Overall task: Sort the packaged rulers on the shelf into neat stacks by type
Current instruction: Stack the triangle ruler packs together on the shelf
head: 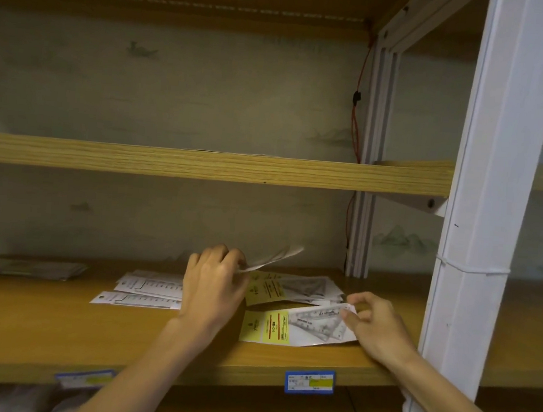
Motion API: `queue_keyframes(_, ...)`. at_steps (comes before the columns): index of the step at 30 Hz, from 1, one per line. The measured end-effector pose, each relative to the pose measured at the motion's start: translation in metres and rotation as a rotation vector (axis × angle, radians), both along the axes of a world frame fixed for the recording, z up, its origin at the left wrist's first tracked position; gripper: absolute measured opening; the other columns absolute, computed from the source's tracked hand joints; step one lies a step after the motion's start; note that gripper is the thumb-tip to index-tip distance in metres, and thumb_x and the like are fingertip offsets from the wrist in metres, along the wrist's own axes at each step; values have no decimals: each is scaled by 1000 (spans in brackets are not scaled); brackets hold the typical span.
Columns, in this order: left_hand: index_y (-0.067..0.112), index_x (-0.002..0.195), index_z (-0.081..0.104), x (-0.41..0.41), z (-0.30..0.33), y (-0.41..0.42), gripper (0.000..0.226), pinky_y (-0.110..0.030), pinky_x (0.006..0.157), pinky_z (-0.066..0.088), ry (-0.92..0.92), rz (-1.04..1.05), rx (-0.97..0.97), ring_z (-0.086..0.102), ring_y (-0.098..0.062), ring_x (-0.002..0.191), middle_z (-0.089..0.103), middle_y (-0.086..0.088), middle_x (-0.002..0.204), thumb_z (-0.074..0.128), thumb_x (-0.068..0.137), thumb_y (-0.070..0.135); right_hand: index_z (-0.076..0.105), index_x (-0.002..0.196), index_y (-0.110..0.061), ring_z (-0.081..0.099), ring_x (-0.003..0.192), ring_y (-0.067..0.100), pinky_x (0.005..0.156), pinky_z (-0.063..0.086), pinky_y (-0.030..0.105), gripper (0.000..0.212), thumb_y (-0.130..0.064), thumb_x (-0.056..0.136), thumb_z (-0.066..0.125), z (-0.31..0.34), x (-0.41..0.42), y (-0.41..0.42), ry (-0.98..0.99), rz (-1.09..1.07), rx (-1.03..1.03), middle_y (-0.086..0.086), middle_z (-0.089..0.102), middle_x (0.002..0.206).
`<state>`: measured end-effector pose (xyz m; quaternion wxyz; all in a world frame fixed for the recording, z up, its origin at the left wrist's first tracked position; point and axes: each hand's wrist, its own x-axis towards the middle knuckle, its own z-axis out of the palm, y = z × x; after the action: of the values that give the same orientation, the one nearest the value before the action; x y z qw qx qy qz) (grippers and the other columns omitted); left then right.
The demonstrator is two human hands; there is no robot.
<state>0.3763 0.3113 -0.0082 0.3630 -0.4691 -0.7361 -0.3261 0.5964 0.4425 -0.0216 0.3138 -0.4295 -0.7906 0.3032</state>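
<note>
Packaged rulers lie scattered on the wooden shelf (43,324). My left hand (213,285) grips a ruler pack (276,257) by its end and holds it lifted and tilted above the pile. My right hand (372,327) pinches the right corner of a yellow-label set-square pack (290,327) lying near the shelf's front edge. Behind it lies a second yellow-label pack (270,288) on several more. Left of my left hand lie white straight-ruler packs (141,293), partly overlapping.
A flat grey stack of packs (25,267) sits at the shelf's far left. A white upright post (476,222) stands close to my right hand. A blue price tag (310,382) hangs on the front edge. Another wooden shelf (202,164) runs above.
</note>
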Motion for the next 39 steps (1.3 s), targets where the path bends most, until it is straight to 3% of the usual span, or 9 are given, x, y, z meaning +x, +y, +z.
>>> queue_keyframes(5, 19, 84, 66, 2, -1, 1, 16, -34, 68, 40, 3, -6, -14, 58, -23, 74, 61, 0, 80, 77, 73, 20, 52, 124, -26, 57, 85, 8, 62, 45, 18, 31, -34, 95, 57, 2, 3, -1, -141, -10, 101, -4, 60, 98)
queue_keyframes(10, 18, 84, 67, 5, -4, 5, 17, -36, 67, 43, 18, -16, -39, 60, -24, 74, 63, -1, 80, 78, 72, 24, 52, 126, -28, 53, 113, 16, 95, 47, 36, 35, -41, 94, 55, 4, 1, -5, -339, -46, 305, -6, 62, 111)
queue_keyframes(15, 18, 86, 69, 6, -5, 10, 17, -36, 67, 43, 61, -8, -59, 60, -24, 75, 63, -1, 82, 78, 72, 24, 63, 102, -22, 60, 77, 3, 66, 48, 14, 13, -31, 95, 56, 23, -6, -10, 93, 44, 146, -9, 66, 85)
queue_keyframes(19, 19, 81, 70, 8, -3, 15, 20, -34, 65, 42, 97, -14, -62, 60, -24, 71, 62, 0, 78, 84, 67, 20, 64, 93, -25, 63, 77, 11, 87, 52, 35, 11, -35, 93, 60, 44, -19, -9, 331, 53, -75, -3, 71, 74)
queue_keyframes(24, 20, 78, 69, 9, 0, 19, 27, -34, 62, 44, 155, -41, -65, 59, -24, 68, 61, 0, 76, 88, 59, 16, 58, 115, -14, 60, 57, 10, 46, 36, 21, 35, -38, 90, 64, 58, -38, 1, 407, 34, -403, 5, 75, 81)
queue_keyframes(27, 18, 79, 68, 9, -1, 19, 28, -36, 61, 43, 210, -99, -49, 58, -24, 69, 60, -1, 77, 87, 59, 14, 53, 124, -10, 65, 57, 15, 45, 33, 22, 48, -33, 85, 70, 62, -44, 7, 401, 53, -595, 9, 75, 80)
queue_keyframes(33, 18, 83, 66, 3, -5, 22, 29, -34, 66, 36, 271, -139, -41, 56, -23, 71, 58, -1, 81, 86, 63, 21, 61, 112, -2, 65, 62, 18, 43, 45, 24, 40, -12, 77, 79, 54, -58, 13, 378, 35, -534, 12, 71, 82)
queue_keyframes(36, 21, 87, 64, -2, -3, 17, 37, -35, 71, 39, 283, -95, -80, 57, -22, 75, 60, -1, 85, 62, 79, 57, 56, 117, 0, 71, 70, 23, 58, 59, 34, 47, -9, 77, 78, 51, -55, 23, 431, -34, -504, 17, 72, 87)
queue_keyframes(39, 24, 97, 65, -5, -1, 6, 59, -38, 78, 43, 167, -78, -109, 59, -20, 86, 62, 0, 93, 29, 89, 71, 60, 108, 0, 67, 73, 23, 54, 49, 30, 34, -10, 79, 76, 48, -42, 31, 415, -86, -441, 17, 70, 88)
